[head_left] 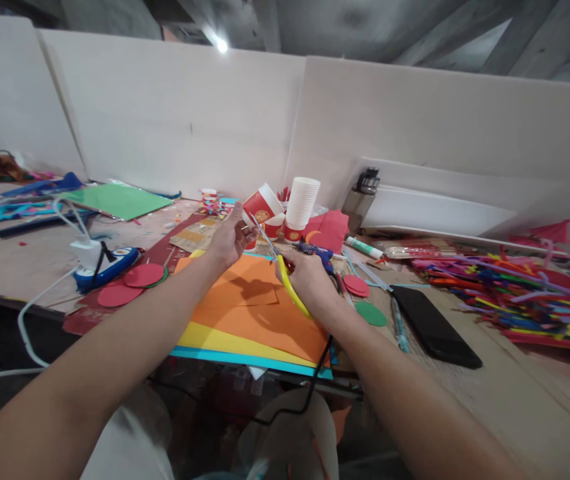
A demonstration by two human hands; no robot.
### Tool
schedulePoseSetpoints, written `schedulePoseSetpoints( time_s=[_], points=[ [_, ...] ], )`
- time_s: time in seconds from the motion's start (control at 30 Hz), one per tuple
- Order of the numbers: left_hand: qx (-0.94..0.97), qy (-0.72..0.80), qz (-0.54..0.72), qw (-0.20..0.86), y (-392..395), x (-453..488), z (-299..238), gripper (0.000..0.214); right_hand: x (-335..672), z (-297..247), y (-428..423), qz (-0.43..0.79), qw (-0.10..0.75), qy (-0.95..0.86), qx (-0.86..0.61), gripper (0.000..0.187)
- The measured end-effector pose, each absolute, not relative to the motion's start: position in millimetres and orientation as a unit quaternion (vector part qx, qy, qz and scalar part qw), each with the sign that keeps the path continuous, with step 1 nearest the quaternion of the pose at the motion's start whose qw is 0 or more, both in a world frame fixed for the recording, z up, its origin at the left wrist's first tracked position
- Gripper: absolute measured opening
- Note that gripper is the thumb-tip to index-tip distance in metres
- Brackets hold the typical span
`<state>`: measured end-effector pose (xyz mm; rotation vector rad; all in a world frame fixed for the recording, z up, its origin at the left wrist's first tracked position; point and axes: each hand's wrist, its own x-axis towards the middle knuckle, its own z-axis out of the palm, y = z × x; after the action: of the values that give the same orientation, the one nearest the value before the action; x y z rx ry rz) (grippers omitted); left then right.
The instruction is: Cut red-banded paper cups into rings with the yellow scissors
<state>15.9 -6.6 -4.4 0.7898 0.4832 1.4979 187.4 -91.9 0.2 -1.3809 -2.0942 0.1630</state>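
Note:
My left hand is closed on a red and white paper cup, which it holds tilted above the table. In my right hand is a pair of scissors with yellow handles. Their blades point up and to the left and meet the cup near its lower end; whether they cut into it I cannot tell. Beneath both hands lie sheets of orange paper on yellow and blue ones. Just behind the scissors stand a tall stack of paper cups and another red and white cup.
A blue glue gun lies beyond my right hand. To the right are a black phone, a pen and a heap of pipe cleaners. Leftward sit red paper circles, a blue power strip and a green sheet.

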Motion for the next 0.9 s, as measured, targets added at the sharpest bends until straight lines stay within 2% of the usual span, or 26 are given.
schedulePoseSetpoints(
  time_s=[0.13, 0.3, 0.53, 0.9],
  points=[
    [0.344, 0.199, 0.668, 0.629, -4.3, 14.7, -4.5, 0.045, 189.0, -2.7, -89.0, 0.085, 0.322, -0.795, -0.507, 0.02],
    [0.323, 0.208, 0.685, 0.619, -2.4, 11.6, -2.9, 0.043, 190.1, -4.0, -87.6, 0.136, 0.327, -0.803, -0.479, 0.031],
    [0.356, 0.198, 0.685, 0.604, -3.9, 13.9, -6.1, 0.048, 190.9, -0.6, -89.2, 0.16, 0.321, -0.797, -0.485, 0.022],
    [0.398, 0.195, 0.681, 0.583, -7.1, 16.6, -6.5, 0.047, 194.9, -0.1, -86.6, 0.195, 0.321, -0.785, -0.492, 0.028]
  ],
)
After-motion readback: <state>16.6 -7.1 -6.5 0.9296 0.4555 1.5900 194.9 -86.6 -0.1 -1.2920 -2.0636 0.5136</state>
